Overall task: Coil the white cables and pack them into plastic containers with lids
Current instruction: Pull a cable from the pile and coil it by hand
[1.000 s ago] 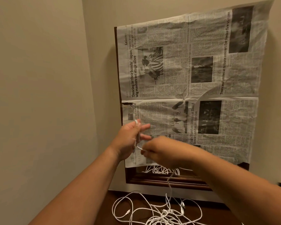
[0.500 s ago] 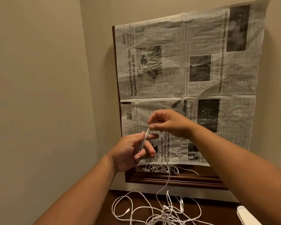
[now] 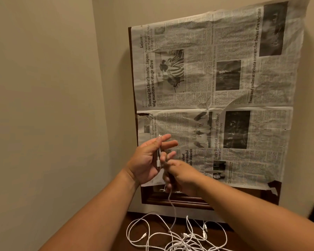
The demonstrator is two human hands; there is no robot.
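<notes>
My left hand (image 3: pixel 147 162) pinches a folded length of thin white cable (image 3: pixel 159 154) under its thumb, fingers half spread. At its 4 o'clock, touching it, my right hand (image 3: pixel 184 175) is blurred, fingers curled round that cable. The cable drops to a tangle of loose white cables (image 3: pixel 172 240) on the dark wooden tabletop (image 3: pixel 149 225) at 6 o'clock. Grey newspaper sheets (image 3: pixel 216 87) cover a dark wooden frame (image 3: pixel 185 201) at 12 o'clock.

Newspaper sheets (image 3: pixel 216 98) cover a dark wooden frame (image 3: pixel 156 200) on the beige wall (image 3: pixel 43 87), with a dark worktop (image 3: pixel 149 225) at six o'clock.
</notes>
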